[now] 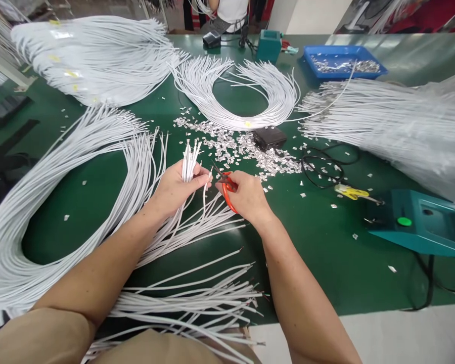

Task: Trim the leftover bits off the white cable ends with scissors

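Near the middle of the view, my left hand [178, 187] is wrapped round a small bunch of white cables [189, 164], whose ends point up. One cable end stands apart between its thumb and fingertips. My right hand [248, 194] is closed on orange-handled scissors [228, 198], their dark blades close to that cable end. Under my forearms lie more loose white cables [197, 303], with their ends towards the right. A large coil of white cables [7, 232] lies to the left. Small silvery pieces [231, 146] are scattered beyond my hands.
A teal machine [420, 222] with a green button stands right, beside yellow-handled pliers [352, 192] and a black cord. Further back are cable bundles [394, 116], a blue tray [345, 73] of small pieces, a dark block [269, 137] and a seated person [231, 15].
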The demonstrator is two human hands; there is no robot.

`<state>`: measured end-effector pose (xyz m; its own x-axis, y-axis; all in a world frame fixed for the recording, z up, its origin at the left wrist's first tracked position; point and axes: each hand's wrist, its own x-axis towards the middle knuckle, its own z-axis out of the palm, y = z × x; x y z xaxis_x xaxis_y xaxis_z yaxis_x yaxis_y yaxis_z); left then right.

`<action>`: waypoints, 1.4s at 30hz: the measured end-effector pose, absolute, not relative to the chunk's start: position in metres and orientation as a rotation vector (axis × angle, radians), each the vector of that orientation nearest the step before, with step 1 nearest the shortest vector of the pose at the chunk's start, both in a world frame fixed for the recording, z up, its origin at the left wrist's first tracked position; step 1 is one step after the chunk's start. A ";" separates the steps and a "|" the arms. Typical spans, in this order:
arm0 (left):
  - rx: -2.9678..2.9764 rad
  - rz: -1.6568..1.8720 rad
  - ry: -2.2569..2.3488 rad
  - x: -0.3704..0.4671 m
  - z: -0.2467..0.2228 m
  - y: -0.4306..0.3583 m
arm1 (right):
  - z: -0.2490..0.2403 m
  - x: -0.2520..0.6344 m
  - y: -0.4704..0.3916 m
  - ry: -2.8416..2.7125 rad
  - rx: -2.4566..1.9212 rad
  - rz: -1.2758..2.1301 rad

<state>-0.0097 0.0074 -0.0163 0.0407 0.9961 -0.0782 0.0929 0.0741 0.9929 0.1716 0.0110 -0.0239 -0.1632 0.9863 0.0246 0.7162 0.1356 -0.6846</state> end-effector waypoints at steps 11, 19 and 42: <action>1.584 1.005 1.519 -0.009 -0.009 0.004 | -0.016 0.174 0.007 -2.262 -1.681 0.366; 1.565 0.975 1.525 -0.009 -0.008 0.004 | -0.021 0.174 0.006 -2.324 -1.662 0.237; 1.518 1.005 1.536 -0.006 -0.007 0.001 | -0.013 0.169 0.008 -1.452 -1.330 1.150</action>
